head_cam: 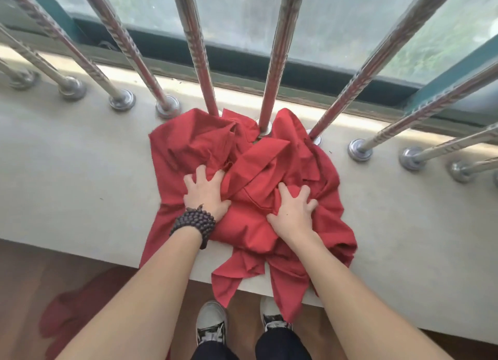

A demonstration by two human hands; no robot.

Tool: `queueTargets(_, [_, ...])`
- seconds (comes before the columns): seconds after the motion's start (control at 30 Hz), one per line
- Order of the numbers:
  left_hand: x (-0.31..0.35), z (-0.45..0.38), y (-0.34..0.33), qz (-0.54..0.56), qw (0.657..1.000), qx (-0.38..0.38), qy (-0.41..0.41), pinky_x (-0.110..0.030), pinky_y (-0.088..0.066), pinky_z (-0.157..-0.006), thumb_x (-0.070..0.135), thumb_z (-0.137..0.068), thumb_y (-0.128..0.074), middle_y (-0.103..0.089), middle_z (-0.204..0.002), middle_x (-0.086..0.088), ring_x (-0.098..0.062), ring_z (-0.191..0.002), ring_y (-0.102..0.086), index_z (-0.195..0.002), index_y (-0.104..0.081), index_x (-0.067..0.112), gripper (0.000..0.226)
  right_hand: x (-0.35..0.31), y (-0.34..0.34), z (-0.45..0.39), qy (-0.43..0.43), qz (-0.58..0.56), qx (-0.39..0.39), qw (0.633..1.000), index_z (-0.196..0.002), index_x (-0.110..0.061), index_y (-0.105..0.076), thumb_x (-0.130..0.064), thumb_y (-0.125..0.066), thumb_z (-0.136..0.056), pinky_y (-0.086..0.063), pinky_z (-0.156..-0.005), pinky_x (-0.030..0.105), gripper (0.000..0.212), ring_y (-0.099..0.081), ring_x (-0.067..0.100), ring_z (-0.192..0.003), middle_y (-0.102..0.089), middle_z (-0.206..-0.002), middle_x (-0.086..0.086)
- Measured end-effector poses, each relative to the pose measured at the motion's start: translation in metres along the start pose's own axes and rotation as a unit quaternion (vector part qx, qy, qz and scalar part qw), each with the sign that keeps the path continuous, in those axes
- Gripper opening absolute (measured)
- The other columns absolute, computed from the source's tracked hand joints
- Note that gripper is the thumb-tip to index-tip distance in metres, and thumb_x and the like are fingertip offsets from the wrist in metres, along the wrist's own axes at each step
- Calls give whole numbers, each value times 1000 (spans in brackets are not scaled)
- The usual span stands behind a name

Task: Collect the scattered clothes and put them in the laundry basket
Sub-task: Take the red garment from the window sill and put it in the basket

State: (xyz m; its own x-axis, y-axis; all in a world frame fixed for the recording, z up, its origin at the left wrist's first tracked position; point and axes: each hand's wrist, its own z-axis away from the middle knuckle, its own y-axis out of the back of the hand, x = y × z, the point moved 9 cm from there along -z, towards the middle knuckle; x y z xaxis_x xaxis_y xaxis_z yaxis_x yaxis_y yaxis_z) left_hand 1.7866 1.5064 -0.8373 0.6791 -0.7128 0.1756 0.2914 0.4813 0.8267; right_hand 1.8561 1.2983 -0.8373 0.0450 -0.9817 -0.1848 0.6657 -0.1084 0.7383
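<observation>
A crumpled red garment (258,171) lies on a pale stone window ledge (67,176), bunched against the feet of the metal bars, with its lower ends hanging over the ledge's front edge. My left hand (206,195), with a dark bead bracelet on the wrist, lies on the left part of the garment with its fingers curled into the cloth. My right hand (293,211) grips a fold on the right part. No laundry basket is in view.
Shiny metal window bars (199,52) rise from the ledge in a row behind the garment, with frosted glass beyond. A second red cloth (70,316) lies on the brown floor at lower left. My two shoes (213,324) stand under the ledge.
</observation>
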Motion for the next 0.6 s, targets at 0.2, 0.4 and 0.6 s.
queueTargets(0.2, [26, 19, -13, 134, 989, -55, -27, -42, -47, -103, 6, -82, -53, -65, -124, -15, -39, -119, -60, -134, -56, 30, 57, -14, -1, 10, 92, -146, 24, 985, -105, 0, -73, 7, -55, -81, -42, -92, 38, 30, -62, 43, -108, -67, -110, 27])
queueTargets(0.4, [50, 67, 42, 254, 966, -29, -39, -34, -45, -73, 7, -84, -54, -68, -76, -6, -33, -84, -65, -75, -65, 10, 15, 7, 40, 47, 33, -431, 6, 902, -93, -19, -76, -6, -56, -76, -54, -84, 38, 29, -65, 19, -86, -76, -87, 2])
queueTargets(0.6, [98, 126, 144, 416, 906, 44, -57, -45, -55, -72, 11, -76, -59, -60, -66, -1, -19, -67, -54, -70, -60, 6, 7, -12, 162, 123, 126, -567, 47, 813, -84, -28, -75, -4, -55, -79, -53, -88, 39, 32, -63, 18, -91, -71, -93, 3])
